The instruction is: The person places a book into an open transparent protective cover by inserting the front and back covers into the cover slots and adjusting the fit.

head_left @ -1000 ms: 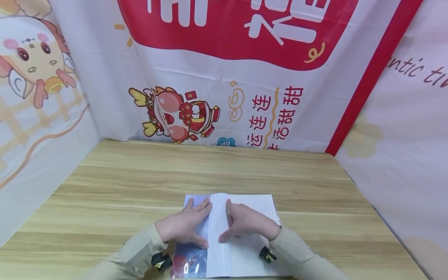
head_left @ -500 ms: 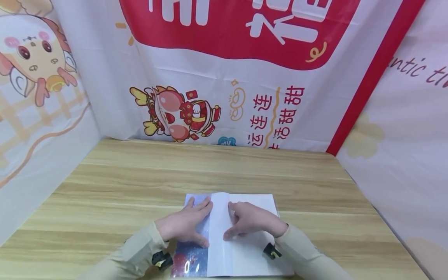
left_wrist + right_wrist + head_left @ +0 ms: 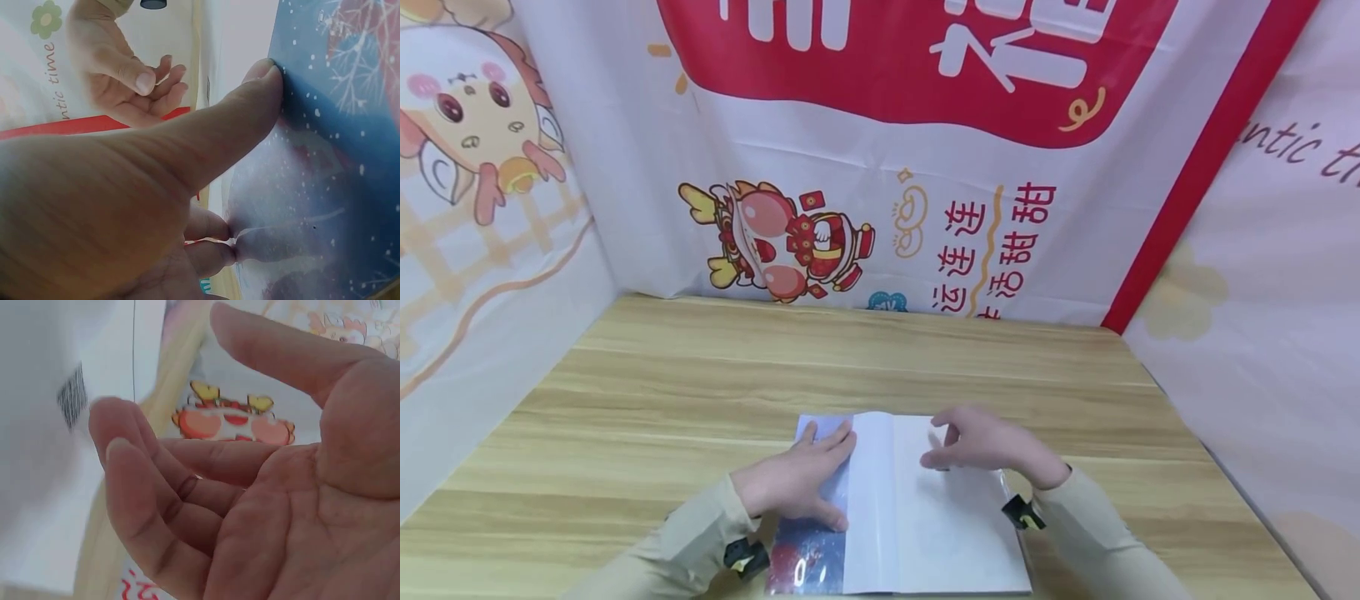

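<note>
An open book (image 3: 958, 533) lies at the near side of the wooden table, a white page on its right. On its left is a glossy blue and red cover flap (image 3: 812, 554) with white snowflake-like prints, beside a white strip (image 3: 871, 500) curving up along the middle. My left hand (image 3: 793, 479) rests on the flap, fingers spread, thumb and fingertips pressing its edge in the left wrist view. My right hand (image 3: 988, 442) is over the page's upper right part, holding nothing. Its fingers (image 3: 134, 494) are loosely bent, the thumb apart, near a small dark printed patch (image 3: 73, 397).
The wooden table (image 3: 865, 358) stretches beyond the book to a white and red printed cloth (image 3: 880, 150) at the back. Printed cloths also hang at the left (image 3: 490, 250) and right (image 3: 1247, 333). A black wrist device (image 3: 1024, 512) is worn at the right sleeve.
My right hand has left the white strip by the book's middle and moved right and away from me over the page. My left hand stays in place on the flap.
</note>
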Tool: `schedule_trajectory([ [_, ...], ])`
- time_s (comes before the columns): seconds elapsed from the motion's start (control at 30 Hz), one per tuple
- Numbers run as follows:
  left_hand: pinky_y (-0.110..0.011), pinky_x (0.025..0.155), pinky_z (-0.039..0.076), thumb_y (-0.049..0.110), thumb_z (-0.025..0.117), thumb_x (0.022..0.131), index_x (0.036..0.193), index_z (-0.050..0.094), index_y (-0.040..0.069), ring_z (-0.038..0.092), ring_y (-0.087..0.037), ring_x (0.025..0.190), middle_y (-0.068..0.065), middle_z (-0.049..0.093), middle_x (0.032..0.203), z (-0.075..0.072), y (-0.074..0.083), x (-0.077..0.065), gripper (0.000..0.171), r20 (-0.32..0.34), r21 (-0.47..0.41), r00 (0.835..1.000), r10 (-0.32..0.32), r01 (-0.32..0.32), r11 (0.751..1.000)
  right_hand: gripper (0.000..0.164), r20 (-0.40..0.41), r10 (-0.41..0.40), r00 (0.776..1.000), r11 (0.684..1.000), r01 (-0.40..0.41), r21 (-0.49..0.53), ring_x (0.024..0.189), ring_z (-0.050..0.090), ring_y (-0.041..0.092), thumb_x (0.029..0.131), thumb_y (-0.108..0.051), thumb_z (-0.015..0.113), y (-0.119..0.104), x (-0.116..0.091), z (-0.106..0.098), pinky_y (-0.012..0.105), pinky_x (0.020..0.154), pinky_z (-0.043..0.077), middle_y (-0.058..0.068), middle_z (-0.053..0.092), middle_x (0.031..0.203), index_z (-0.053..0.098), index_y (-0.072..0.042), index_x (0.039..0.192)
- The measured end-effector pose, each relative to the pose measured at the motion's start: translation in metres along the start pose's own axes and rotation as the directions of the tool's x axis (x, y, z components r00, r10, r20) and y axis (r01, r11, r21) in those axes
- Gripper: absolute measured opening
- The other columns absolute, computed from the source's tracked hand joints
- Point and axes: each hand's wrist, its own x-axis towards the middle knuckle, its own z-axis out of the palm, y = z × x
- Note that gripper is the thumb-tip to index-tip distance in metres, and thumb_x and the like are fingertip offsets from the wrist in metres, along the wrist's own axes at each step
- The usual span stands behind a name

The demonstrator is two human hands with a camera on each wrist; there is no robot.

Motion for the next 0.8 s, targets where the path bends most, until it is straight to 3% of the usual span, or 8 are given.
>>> schedule_trajectory([
  [0.33,-0.057,0.106,0.014,0.050,0.076,0.069,0.148,0.023,-0.002,0.004,-0.057,0.132,-0.020,0.010,0.154,-0.001,0.001,0.000,0.108,0.005,-0.003,1.000,-0.018,0.018,1.000,0.063,-0.045,0.051,0.998,0.998,-0.050,0.035,0.072,0.057,0.018,0.081,-0.034,0.074,0.024,-0.003,-0.018,0.031,0.060,0.048,0.003,0.059,0.082,0.054,0.002,0.128],
  [0.53,-0.057,0.107,0.014,0.050,0.076,0.070,0.148,0.023,-0.002,0.005,-0.057,0.132,-0.020,0.010,0.154,-0.001,0.000,0.000,0.108,0.000,0.008,1.000,-0.013,0.013,1.000,0.064,-0.103,0.090,0.991,0.996,-0.091,-0.003,0.073,0.057,0.017,0.080,-0.035,0.075,0.036,0.000,-0.026,0.029,0.061,0.048,0.006,0.062,0.091,0.055,0.004,0.126],
  [0.63,-0.057,0.107,0.013,0.050,0.076,0.070,0.148,0.023,-0.002,0.005,-0.057,0.132,-0.021,0.010,0.154,-0.001,-0.001,0.000,0.108,0.000,0.013,1.000,-0.007,0.007,1.000,0.062,-0.122,0.102,0.987,0.994,-0.106,-0.031,0.057,0.045,0.011,0.080,-0.034,0.074,0.040,0.004,-0.024,0.027,0.053,0.043,0.001,0.056,0.076,0.055,0.005,0.125],
  [0.8,-0.056,0.107,0.013,0.050,0.076,0.070,0.148,0.023,-0.003,0.004,-0.057,0.132,-0.021,0.010,0.154,-0.001,0.000,-0.001,0.108,0.002,0.005,1.000,-0.003,0.003,1.000,0.060,-0.145,0.102,0.984,0.991,-0.113,-0.070,0.047,0.024,0.010,0.081,-0.032,0.074,0.044,0.009,-0.019,0.024,0.045,0.031,-0.004,0.033,0.055,0.056,0.006,0.124],
])
